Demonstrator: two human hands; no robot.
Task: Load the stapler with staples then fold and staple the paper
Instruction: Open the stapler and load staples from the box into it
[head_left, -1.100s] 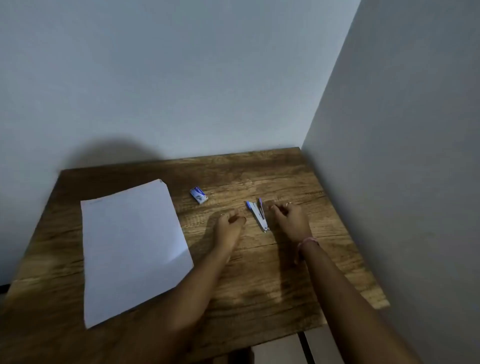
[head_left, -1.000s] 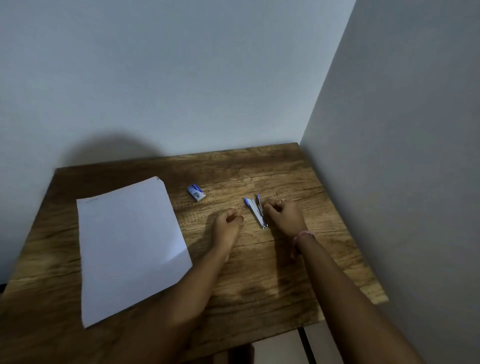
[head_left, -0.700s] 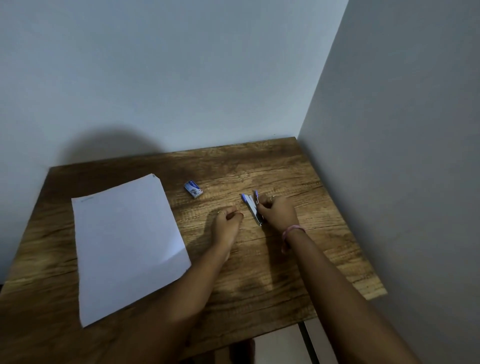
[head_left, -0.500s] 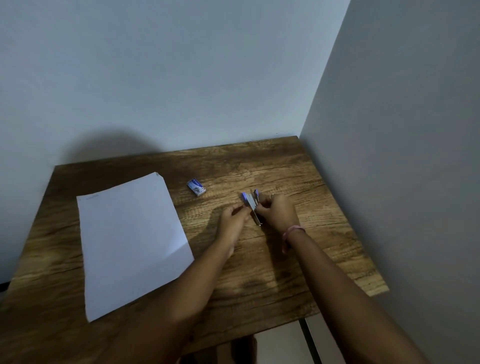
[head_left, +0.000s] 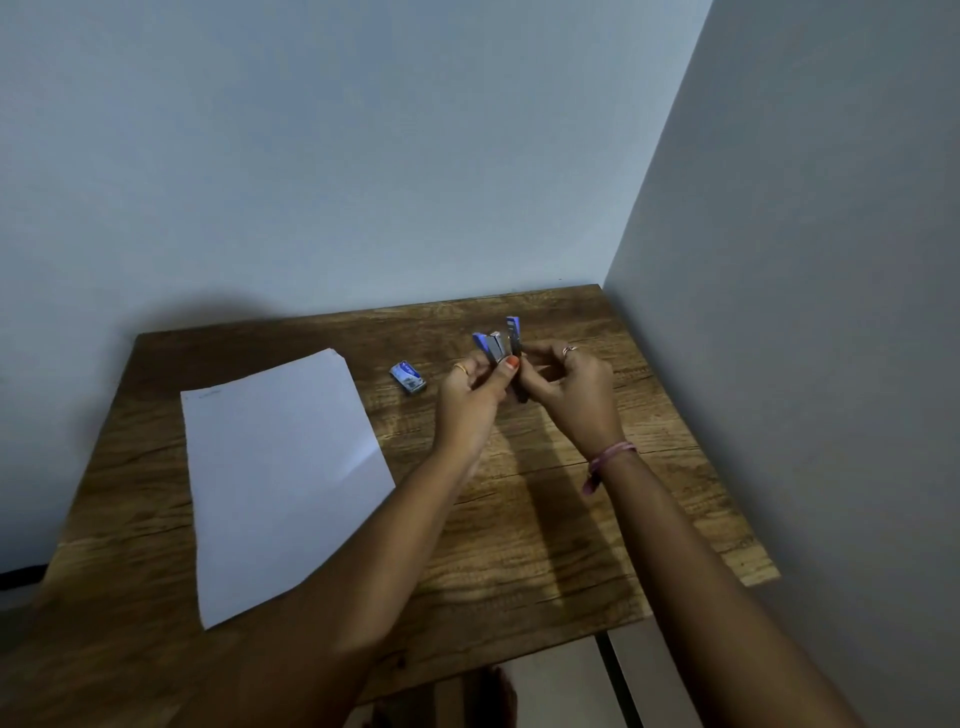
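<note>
Now, with your left hand (head_left: 475, 387) and right hand (head_left: 566, 387) both pinching the hinged-open stapler (head_left: 501, 348) above the table (head_left: 571, 519) at frame centre, keep its channel exposed (staple box (head_left: 408, 376) lies just left) before loading.

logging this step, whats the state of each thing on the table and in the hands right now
stapler: held up off the table, hinged open
staple box: lying on the table, untouched
paper: flat, unfolded
left hand: grips one arm of the stapler
right hand: grips the other arm
</note>
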